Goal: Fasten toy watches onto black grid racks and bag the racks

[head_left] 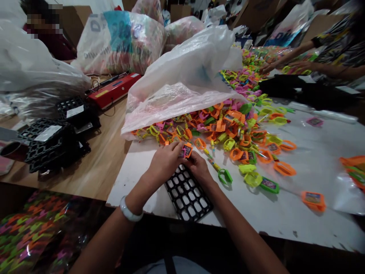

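A black grid tray (188, 196) with rows of oval openings lies on the white tabletop at its front edge. Over its far end, my left hand (168, 158) is closed around small toy pieces, a pink one beside an orange one (187, 150) with a printed face. My right hand (199, 166) touches the orange piece from the right, its fingers curled. Just beyond both hands, a large heap of orange, green, yellow and pink plastic toys (222, 123) spills from a translucent white bag (182, 76). A green ring-shaped piece (225, 176) lies right of my right hand.
Stacked black trays (42, 140) and a red device (114, 91) stand on the wooden table at left. Filled bags (122, 42) are behind. Another person's hands (270, 66) reach in at upper right. A bag of toys (34, 232) sits below left.
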The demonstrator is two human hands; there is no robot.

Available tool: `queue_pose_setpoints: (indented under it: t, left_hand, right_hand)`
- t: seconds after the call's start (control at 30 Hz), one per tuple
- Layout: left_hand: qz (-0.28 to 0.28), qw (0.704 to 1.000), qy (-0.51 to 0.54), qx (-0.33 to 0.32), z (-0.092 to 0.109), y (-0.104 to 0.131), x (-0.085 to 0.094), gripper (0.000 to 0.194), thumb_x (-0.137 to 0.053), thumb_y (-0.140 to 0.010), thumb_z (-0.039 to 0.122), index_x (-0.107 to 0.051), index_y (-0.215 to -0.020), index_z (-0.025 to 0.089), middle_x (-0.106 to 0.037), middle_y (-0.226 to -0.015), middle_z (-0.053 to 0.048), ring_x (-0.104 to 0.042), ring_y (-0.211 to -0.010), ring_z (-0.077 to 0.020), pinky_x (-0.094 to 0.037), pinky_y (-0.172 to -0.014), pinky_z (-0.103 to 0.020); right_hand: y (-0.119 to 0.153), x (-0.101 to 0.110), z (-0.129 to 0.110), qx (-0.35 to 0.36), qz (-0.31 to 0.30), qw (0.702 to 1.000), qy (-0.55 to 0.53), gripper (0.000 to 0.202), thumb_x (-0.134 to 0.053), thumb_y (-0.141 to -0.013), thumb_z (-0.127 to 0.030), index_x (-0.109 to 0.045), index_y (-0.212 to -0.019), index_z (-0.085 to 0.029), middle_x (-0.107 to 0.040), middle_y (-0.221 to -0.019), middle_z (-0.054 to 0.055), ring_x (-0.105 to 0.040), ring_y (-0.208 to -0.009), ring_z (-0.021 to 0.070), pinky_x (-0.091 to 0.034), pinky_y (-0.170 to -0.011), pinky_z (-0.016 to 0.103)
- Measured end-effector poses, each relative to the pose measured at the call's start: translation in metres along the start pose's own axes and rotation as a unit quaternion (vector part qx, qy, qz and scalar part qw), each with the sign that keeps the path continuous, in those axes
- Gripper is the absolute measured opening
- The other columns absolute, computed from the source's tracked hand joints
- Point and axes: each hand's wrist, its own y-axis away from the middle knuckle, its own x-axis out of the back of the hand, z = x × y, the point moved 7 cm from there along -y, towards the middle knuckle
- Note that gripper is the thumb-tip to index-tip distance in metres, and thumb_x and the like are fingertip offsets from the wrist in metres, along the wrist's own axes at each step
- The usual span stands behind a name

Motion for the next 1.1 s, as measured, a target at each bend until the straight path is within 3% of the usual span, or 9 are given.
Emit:
queue_pose_setpoints:
  t: [0.17, 0.33, 0.5, 0.67, 0.77, 0.87, 0.97, 1.03, 1.1]
  left_hand:
    - [0.003, 0.999, 0.002, 0.038, -0.002, -0.006, -0.006, 0.049, -0.063, -0.092, 0.027, -0.052, -0.138, 0.016, -0.068, -0.128, -0.014, -0.066, -0.113, -0.0275, -0.052, -0.095, -0.039]
    - [-0.041, 0.995, 0.087, 0.018, -0.008, -0.010, -0.008, 0.043, -0.062, -0.091, 0.021, -0.056, -0.134, 0.025, -0.073, -0.117, -0.006, -0.068, -0.106, -0.0239, -0.053, -0.089, -0.034]
    - [-0.073, 0.996, 0.033, 0.028, -0.002, -0.017, -0.011, 0.050, -0.068, -0.089, 0.030, -0.054, -0.134, 0.016, -0.073, -0.115, -0.013, -0.067, -0.108, -0.0303, -0.052, -0.090, -0.042]
    - [-0.051, 0.998, 0.033, 0.007, 0.000, -0.016, -0.006, 0.045, -0.068, -0.089, 0.034, -0.058, -0.129, 0.016, -0.071, -0.122, -0.014, -0.066, -0.114, -0.0312, -0.051, -0.097, -0.045]
    - [0.000, 0.996, 0.086, 0.016, -0.015, -0.005, 0.008, 0.049, -0.064, -0.092, 0.037, -0.054, -0.136, 0.016, -0.061, -0.139, -0.016, -0.059, -0.126, -0.0300, -0.048, -0.104, -0.044]
    - [0.031, 0.988, 0.149, 0.029, -0.032, 0.018, 0.013, 0.059, -0.062, -0.091, 0.046, -0.049, -0.142, 0.019, -0.055, -0.145, -0.016, -0.053, -0.132, -0.0317, -0.044, -0.108, -0.048]
    - [0.044, 0.959, 0.270, 0.081, -0.049, 0.044, -0.002, 0.070, -0.065, -0.088, 0.050, -0.041, -0.148, 0.023, -0.048, -0.152, -0.016, -0.052, -0.133, -0.0316, -0.045, -0.108, -0.047]
    - [0.053, 0.915, 0.380, 0.127, -0.057, 0.058, -0.023, 0.080, -0.068, -0.085, 0.048, -0.032, -0.153, 0.025, -0.050, -0.150, -0.015, -0.058, -0.126, -0.0277, -0.047, -0.105, -0.042]
    - [0.078, 0.855, 0.484, 0.170, -0.061, 0.067, -0.045, 0.094, -0.073, -0.081, 0.043, -0.019, -0.156, 0.025, -0.056, -0.143, -0.014, -0.064, -0.117, -0.0235, -0.047, -0.104, -0.040]
  right_hand:
    - [0.006, -0.001, 0.008, -0.008, 0.014, 1.000, 0.010, 0.027, -0.060, -0.087, -0.034, -0.063, -0.110, -0.021, -0.069, -0.106, 0.006, -0.063, -0.100, 0.0229, -0.049, -0.092, 0.038]
    - [0.013, -0.004, 0.002, 0.041, -0.009, 0.998, 0.057, 0.017, -0.053, -0.091, -0.032, -0.063, -0.101, -0.022, -0.070, -0.098, 0.005, -0.064, -0.093, 0.0228, -0.052, -0.086, 0.037]
    - [0.014, -0.005, -0.002, 0.072, -0.004, 0.994, 0.076, 0.017, -0.051, -0.093, -0.032, -0.064, -0.097, -0.022, -0.069, -0.092, 0.005, -0.064, -0.088, 0.0228, -0.053, -0.080, 0.034]
    - [0.017, -0.004, 0.000, 0.058, -0.014, 0.996, 0.068, 0.016, -0.054, -0.090, -0.027, -0.066, -0.100, -0.023, -0.070, -0.092, 0.004, -0.064, -0.087, 0.0219, -0.053, -0.078, 0.034]
    - [0.020, 0.016, -0.002, 0.064, -0.006, 0.994, 0.091, 0.017, -0.056, -0.090, -0.029, -0.066, -0.102, -0.022, -0.070, -0.094, 0.005, -0.064, -0.085, 0.0209, -0.052, -0.076, 0.033]
    - [0.019, 0.057, -0.002, 0.054, 0.083, 0.971, 0.217, 0.022, -0.057, -0.092, -0.035, -0.065, -0.106, -0.020, -0.067, -0.100, 0.009, -0.062, -0.084, 0.0225, -0.051, -0.076, 0.035]
    - [0.011, 0.084, 0.003, 0.024, 0.096, 0.913, 0.396, 0.018, -0.062, -0.089, -0.034, -0.066, -0.095, -0.018, -0.064, -0.095, 0.012, -0.058, -0.088, 0.0267, -0.048, -0.078, 0.039]
    - [0.005, 0.088, 0.010, 0.002, 0.056, 0.880, 0.472, 0.010, -0.063, -0.087, -0.027, -0.065, -0.086, -0.018, -0.064, -0.090, 0.012, -0.058, -0.087, 0.0273, -0.047, -0.077, 0.038]
    - [0.001, 0.088, 0.013, -0.016, 0.033, 0.868, 0.495, 0.008, -0.058, -0.088, -0.022, -0.064, -0.084, -0.018, -0.064, -0.090, 0.012, -0.059, -0.086, 0.0264, -0.046, -0.075, 0.036]
